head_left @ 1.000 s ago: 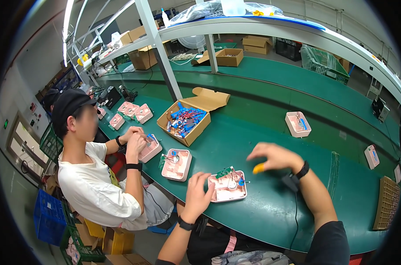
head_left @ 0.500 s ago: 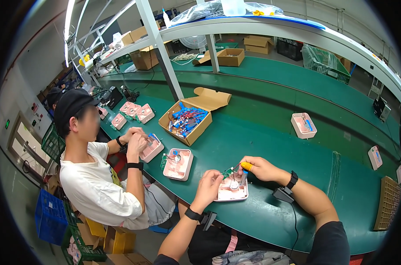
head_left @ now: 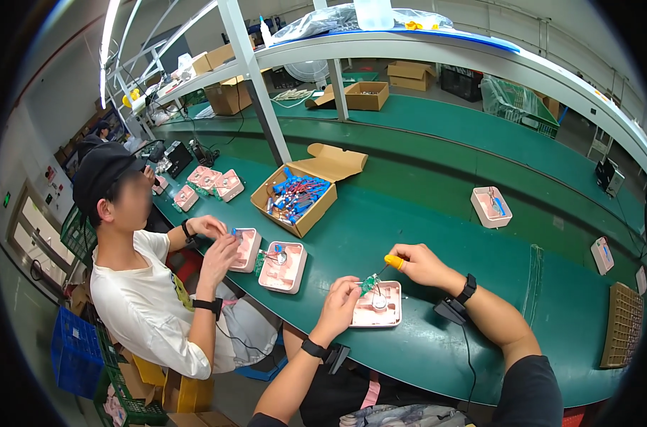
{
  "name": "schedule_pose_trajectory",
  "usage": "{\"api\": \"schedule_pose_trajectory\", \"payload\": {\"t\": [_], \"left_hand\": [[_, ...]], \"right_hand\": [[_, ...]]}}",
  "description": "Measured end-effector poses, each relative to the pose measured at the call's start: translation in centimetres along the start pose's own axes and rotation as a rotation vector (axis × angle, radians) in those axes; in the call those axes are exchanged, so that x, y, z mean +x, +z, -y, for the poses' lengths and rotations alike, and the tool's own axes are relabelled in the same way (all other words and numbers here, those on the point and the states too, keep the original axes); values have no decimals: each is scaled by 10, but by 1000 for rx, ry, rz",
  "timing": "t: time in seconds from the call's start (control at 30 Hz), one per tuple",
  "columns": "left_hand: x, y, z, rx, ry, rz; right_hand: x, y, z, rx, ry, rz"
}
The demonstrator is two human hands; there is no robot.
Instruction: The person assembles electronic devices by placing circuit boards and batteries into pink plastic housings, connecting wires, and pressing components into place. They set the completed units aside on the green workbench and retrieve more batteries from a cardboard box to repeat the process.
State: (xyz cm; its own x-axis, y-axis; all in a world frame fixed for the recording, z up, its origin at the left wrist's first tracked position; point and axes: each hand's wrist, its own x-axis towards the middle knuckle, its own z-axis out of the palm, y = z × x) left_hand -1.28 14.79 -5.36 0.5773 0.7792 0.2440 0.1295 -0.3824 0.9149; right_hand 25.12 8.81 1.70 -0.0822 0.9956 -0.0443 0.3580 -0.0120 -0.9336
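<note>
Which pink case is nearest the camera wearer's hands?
The pink case just right of the wearer's left hand; the other pink cases lie farther away.

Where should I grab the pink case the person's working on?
Probably grip the pink case by its right wall, coming from the right: that raised edge looks clear, while the left hand and green circuit board crowd its far left corner.

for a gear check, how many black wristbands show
4: the person's left wristband and right wristband, plus the near-arm wristband and far-arm wristband of the co-worker; others farther back may be hidden.
</note>
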Motion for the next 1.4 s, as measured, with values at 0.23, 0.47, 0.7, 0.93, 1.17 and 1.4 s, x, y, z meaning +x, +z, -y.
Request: {"api": "schedule_pose_trajectory", "payload": {"t": [0.23, 0.47, 0.7, 0.93, 1.17, 1.4], "left_hand": [[1, 2, 25, -82, -75, 27], [3, 0, 21, -12, -33, 56], [-16, 7, -11, 0, -55, -143], [-53, -6, -19, 281, -36, -148], [-49, -13, -18, 295, -3, -14], [-47, -12, -21, 276, 12, 7]], "right_hand": [[-4, 0, 0, -516, -416, -38], [-2, 11, 15, -745, -812, -38], [0, 7, -12, -568, -643, 44], [-7, 10, 10, -605, -615, -87], [-4, 21, 0, -436, -438, -226], [-10, 43, 18, -431, -469, 128]]}}
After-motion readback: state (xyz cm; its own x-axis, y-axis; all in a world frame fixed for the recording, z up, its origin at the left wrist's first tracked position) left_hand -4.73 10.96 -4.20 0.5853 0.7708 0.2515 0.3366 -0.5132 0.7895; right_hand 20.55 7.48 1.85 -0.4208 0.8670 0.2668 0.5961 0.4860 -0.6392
